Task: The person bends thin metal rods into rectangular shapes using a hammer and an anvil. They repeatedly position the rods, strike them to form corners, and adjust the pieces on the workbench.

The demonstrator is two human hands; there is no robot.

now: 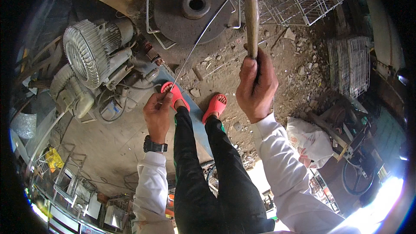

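My left hand [157, 115], with a dark watch on its wrist, pinches the near end of a thin metal rod [196, 43]. The rod slants up and away to the right, and its far part passes over a round dark metal block [169, 11] with a raised hollow collar [196, 5]. In my right hand [257, 86] is a hammer [252, 21], gripped low on its wooden handle. The hammer's head is raised at the top of the view, right of the block. Bent wire handles [148, 15] stand at the block's sides.
A ribbed grey motor blower [84, 54] sits at the left. Wire racks [303, 0] lie at the far right, and stacked wire grids [349, 67] stand below them. A white sack [310, 141] rests beside my right forearm. Rubble covers the dirt floor [221, 76] around my pink sandals [214, 106].
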